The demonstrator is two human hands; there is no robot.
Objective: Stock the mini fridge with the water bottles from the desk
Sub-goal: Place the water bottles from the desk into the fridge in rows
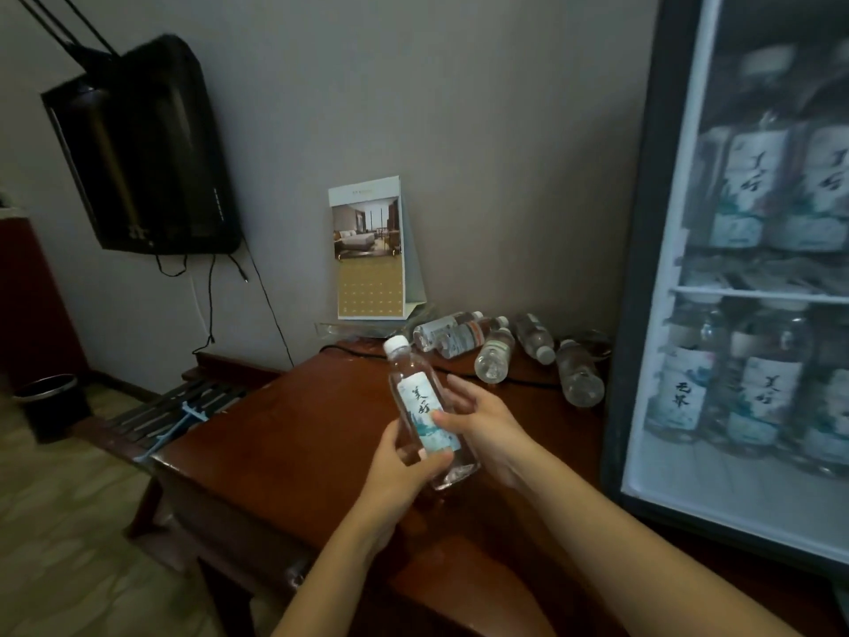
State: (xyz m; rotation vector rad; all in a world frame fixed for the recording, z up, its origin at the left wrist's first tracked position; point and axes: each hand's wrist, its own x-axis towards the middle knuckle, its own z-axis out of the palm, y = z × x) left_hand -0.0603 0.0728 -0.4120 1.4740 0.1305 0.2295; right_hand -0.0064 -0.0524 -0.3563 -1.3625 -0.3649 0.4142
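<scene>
Water bottle (425, 406): held in both my hands above the desk (298, 429), tilted with its white cap up and to the left and its label facing me; it is left of the mini fridge, outside it.
Television (142, 149): black, on the wall at far left, cables hanging below it.
Bin (46, 397): dark, on the floor at the left edge.
Luggage rack (183, 406): slatted, just left of the desk.
Calendar (370, 255): upright against the wall at the desk's back edge.
My left hand (404, 466): fingers curled round the bottle's lower half, thumb across the label's bottom edge.
My right hand (482, 429): gripping the bottle from the right, thumb pressed on the label, fingers behind it.
Loose bottles (494, 356): several lying on their sides at the back of the desk, between calendar and fridge.
Mini fridge (643, 268): at far right; stocked bottles (753, 186) stand upright on two levels behind its glass front.
</scene>
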